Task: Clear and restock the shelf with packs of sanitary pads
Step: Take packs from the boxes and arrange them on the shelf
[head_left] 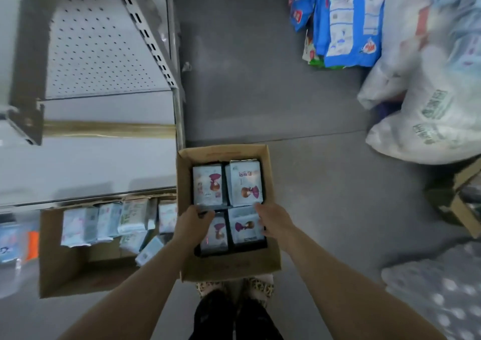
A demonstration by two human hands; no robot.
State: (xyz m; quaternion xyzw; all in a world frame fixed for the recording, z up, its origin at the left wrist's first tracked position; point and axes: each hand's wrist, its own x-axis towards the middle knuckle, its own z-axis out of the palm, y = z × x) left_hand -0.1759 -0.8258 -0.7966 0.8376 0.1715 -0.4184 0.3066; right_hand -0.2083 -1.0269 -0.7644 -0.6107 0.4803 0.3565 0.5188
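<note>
An open cardboard box [223, 152] stands on the floor in front of me. Pale blue packs of sanitary pads lie flat inside it in two rows. My left hand [194, 222] curls its fingers over the top edge of the near-left pack [216, 235]. My right hand [270, 222] grips the near-right pack [244, 227] by its right side, with the thumb at its top corner. The far-left pack [208, 183] and far-right pack [244, 183] lie untouched. To the left, the white metal shelf [91, 168] holds nothing on its visible boards.
A second cardboard box [65, 269] beside the shelf base holds several loose packs [104, 222]. Blue packs [346, 22] and white plastic sacks [429, 105] lie on the grey floor to the right. Another box [458, 204] and wrapped goods [437, 293] sit nearer, and my feet [234, 287] touch the box.
</note>
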